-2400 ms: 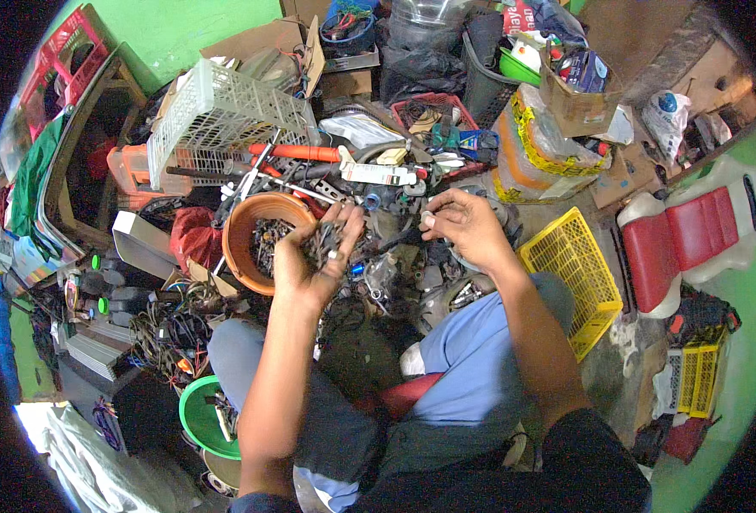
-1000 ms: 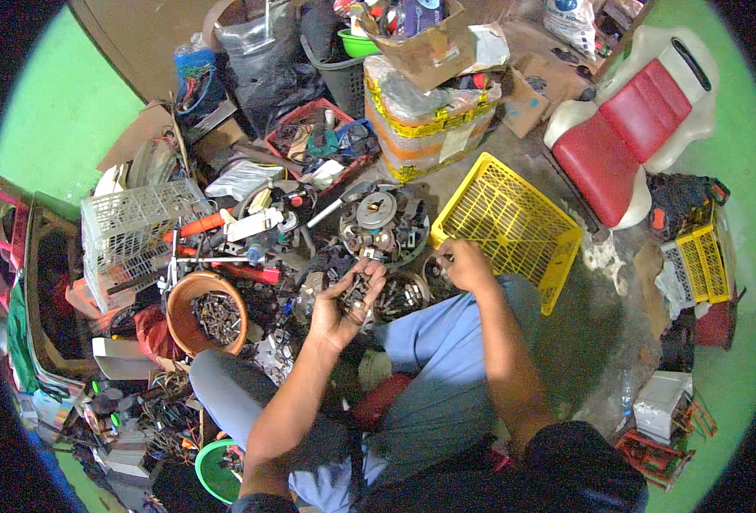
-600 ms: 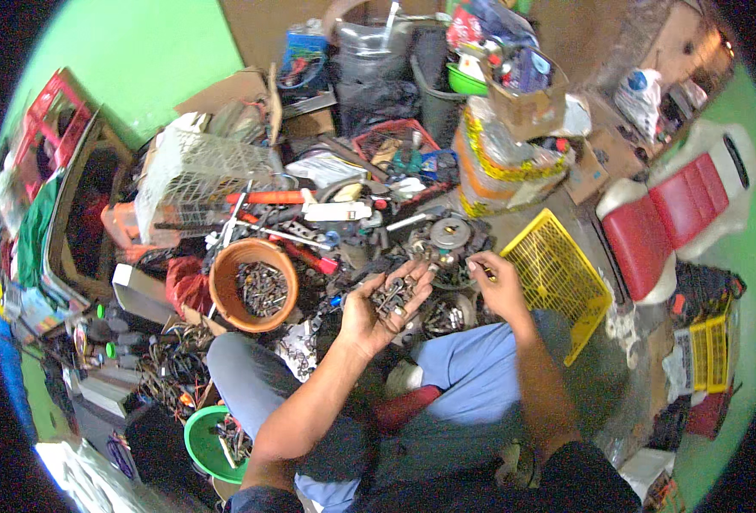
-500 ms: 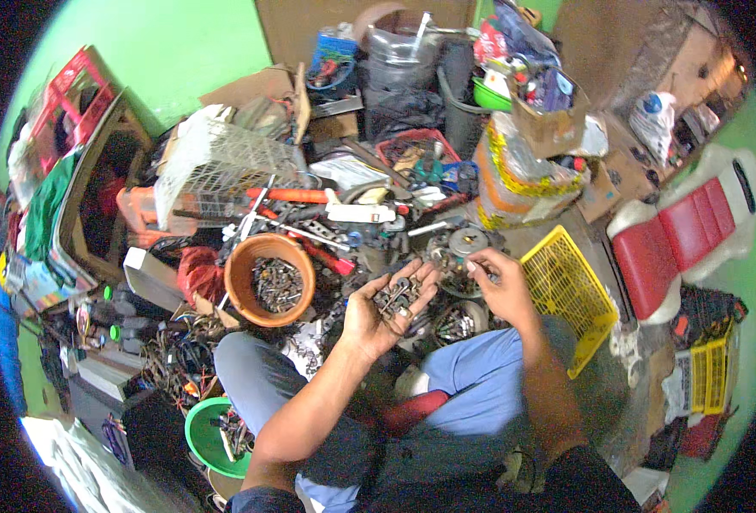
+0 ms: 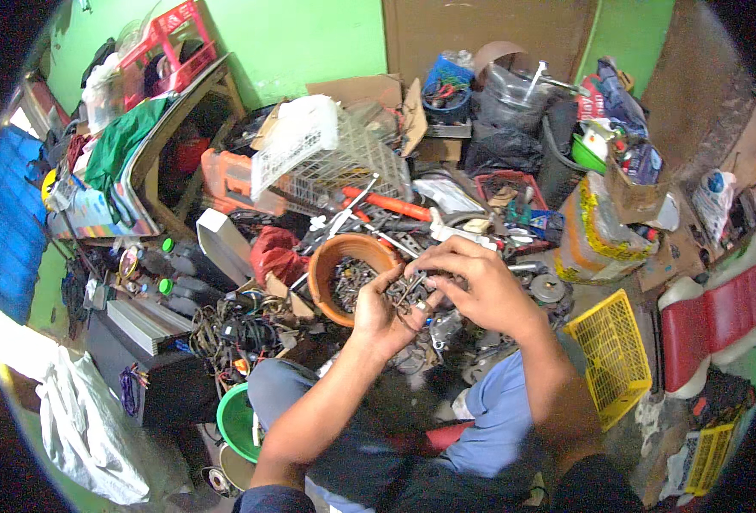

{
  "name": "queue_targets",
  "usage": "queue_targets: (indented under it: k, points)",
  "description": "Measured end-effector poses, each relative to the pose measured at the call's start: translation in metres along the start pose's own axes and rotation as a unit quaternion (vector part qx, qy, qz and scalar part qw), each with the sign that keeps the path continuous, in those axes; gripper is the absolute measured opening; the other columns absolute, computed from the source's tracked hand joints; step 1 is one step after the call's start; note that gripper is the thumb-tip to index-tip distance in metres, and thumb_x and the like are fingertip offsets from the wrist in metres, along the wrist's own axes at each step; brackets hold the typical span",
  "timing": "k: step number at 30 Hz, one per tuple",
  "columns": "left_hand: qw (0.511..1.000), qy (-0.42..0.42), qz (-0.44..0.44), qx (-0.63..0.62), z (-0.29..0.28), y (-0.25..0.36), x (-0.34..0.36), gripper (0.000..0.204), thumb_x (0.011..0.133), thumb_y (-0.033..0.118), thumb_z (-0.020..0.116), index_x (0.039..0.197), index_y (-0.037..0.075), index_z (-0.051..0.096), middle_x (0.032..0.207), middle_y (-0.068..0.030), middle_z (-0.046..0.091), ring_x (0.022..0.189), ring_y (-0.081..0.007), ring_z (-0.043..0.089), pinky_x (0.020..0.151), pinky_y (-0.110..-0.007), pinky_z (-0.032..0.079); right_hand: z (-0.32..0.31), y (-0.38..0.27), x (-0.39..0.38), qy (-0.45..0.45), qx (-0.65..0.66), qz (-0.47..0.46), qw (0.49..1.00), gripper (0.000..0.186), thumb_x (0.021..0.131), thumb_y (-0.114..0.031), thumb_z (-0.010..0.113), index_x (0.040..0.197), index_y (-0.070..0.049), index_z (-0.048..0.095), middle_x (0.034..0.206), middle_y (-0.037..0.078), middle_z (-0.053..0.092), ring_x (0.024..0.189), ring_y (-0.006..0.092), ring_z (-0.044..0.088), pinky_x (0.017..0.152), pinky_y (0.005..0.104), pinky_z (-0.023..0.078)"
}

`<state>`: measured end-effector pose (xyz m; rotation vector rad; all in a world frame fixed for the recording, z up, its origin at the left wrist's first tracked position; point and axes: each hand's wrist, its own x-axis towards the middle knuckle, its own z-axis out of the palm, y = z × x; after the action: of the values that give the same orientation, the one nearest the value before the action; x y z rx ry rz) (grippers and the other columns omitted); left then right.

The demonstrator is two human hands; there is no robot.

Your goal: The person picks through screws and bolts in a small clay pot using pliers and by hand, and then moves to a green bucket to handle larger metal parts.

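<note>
My left hand (image 5: 380,321) is cupped palm up beside the terracotta-coloured pot, holding a small heap of bolts and screws (image 5: 406,295). Over that palm, my right hand (image 5: 481,286) has its thumb and fingertips drawn together, touching or nearly touching the heap. Whatever sits in this pinch is too small and too covered to make out. The round pot (image 5: 323,280) holds many small metal fasteners (image 5: 352,278), and my left fingers overlap its right rim. Beneath both hands lies a pile of mixed metal parts (image 5: 434,338).
A yellow plastic crate (image 5: 611,355) leans at the right, near a red and white seat (image 5: 711,329). Behind the pot are a white wire basket (image 5: 335,158) and an orange-handled tool (image 5: 386,203). A green basin (image 5: 238,423) stands by my left knee.
My view has swung left, so the scene sits farther right. My right hand has come over the left palm, and my left hand is now nearer the pot.
</note>
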<state>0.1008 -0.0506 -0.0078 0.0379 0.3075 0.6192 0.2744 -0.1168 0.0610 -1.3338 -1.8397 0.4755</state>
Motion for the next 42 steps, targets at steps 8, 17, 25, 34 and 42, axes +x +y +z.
queue_targets:
  k: [8,17,25,34,42]
  points:
    - [0.999,-0.004,0.03,-0.024,-0.031,0.051,-0.012,0.033,0.105,0.022,0.037,0.121,0.0,0.055,0.107,-0.0142,0.068,0.093,-0.0255,0.071,0.084,-0.046,0.064,0.054,0.007,0.05,-0.084,0.016,-0.006,0.996,0.028,0.082,0.001,0.068,0.109,-0.005,0.074,0.107,0.014,0.067,0.102,0.0333,0.067,0.091,0.0413,0.054]
    - [0.998,0.008,0.051,-0.021,-0.044,0.095,-0.014,0.031,0.106,0.022,0.036,0.123,0.003,0.054,0.103,-0.0123,0.068,0.085,-0.0268,0.071,0.076,-0.042,0.064,0.091,0.017,0.09,-0.116,0.058,-0.055,0.99,0.025,0.082,-0.002,0.073,0.106,-0.003,0.073,0.106,0.013,0.068,0.102,0.0313,0.068,0.09,0.0408,0.054]
    - [0.992,0.097,0.081,0.012,-0.033,0.099,-0.012,0.03,0.106,0.023,0.036,0.113,0.002,0.057,0.095,-0.0106,0.066,0.077,-0.0231,0.067,0.068,-0.037,0.059,0.101,0.026,0.093,-0.102,0.076,-0.055,0.99,0.023,0.083,-0.001,0.071,0.106,-0.002,0.072,0.111,0.012,0.069,0.106,0.0303,0.068,0.092,0.0398,0.054]
    - [0.992,0.094,0.074,0.027,-0.037,0.092,-0.009,0.028,0.106,0.023,0.037,0.111,0.003,0.057,0.094,-0.0097,0.066,0.08,-0.0217,0.067,0.07,-0.037,0.059,0.097,0.027,0.085,-0.113,0.051,-0.064,0.99,0.027,0.081,0.001,0.071,0.107,-0.005,0.074,0.107,0.011,0.069,0.103,0.031,0.068,0.091,0.041,0.053]
    - [0.998,0.035,0.046,-0.009,-0.06,0.092,-0.005,0.029,0.104,0.022,0.042,0.118,0.0,0.055,0.103,-0.0132,0.066,0.088,-0.0263,0.069,0.08,-0.042,0.061,0.097,0.018,0.076,-0.112,-0.015,-0.102,0.988,0.034,0.076,0.002,0.072,0.107,-0.009,0.075,0.108,0.01,0.066,0.101,0.0332,0.067,0.088,0.0438,0.055]
